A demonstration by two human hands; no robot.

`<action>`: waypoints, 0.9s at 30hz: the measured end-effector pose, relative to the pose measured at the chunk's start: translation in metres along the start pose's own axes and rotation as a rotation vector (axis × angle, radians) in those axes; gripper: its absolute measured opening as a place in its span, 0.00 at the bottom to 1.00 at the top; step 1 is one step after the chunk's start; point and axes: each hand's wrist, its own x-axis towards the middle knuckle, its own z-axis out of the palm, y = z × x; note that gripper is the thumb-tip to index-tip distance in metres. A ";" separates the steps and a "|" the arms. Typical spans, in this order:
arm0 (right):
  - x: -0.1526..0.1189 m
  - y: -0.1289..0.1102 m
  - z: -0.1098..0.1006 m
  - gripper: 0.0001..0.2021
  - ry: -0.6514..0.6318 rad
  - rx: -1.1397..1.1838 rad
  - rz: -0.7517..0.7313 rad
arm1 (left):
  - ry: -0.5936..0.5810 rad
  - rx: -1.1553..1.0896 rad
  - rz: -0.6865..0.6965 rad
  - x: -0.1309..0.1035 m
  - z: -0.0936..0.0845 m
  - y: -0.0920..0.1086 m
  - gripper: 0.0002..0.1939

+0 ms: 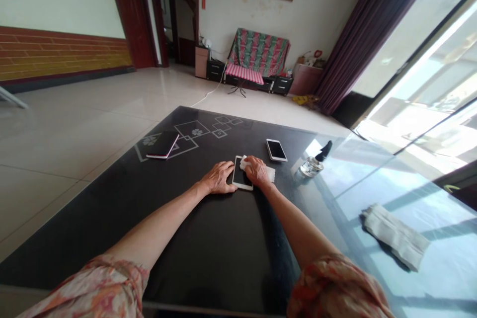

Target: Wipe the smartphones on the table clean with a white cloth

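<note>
Our left hand [219,178] is clamping the left edge of the white-framed rectangular phone [242,175] on the glossy black table [219,243]. Our right hand [257,171] is pinching a white cloth [271,174] against its screen.

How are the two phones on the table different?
The near phone is partly covered by the right hand and a white cloth; the far phone is uncovered. The left hand touches the near phone, but no hand touches the far phone. Both have dark screens and white edges.
</note>
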 end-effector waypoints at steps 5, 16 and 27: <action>-0.005 -0.001 0.002 0.17 0.022 0.011 0.007 | 0.026 -0.017 -0.017 -0.006 0.002 0.002 0.33; 0.026 0.002 0.026 0.17 0.073 0.050 -0.012 | 0.131 -0.072 -0.139 0.004 0.005 -0.007 0.26; 0.024 0.005 0.025 0.13 0.188 0.091 -0.072 | 0.095 -0.063 -0.114 0.005 0.001 -0.006 0.23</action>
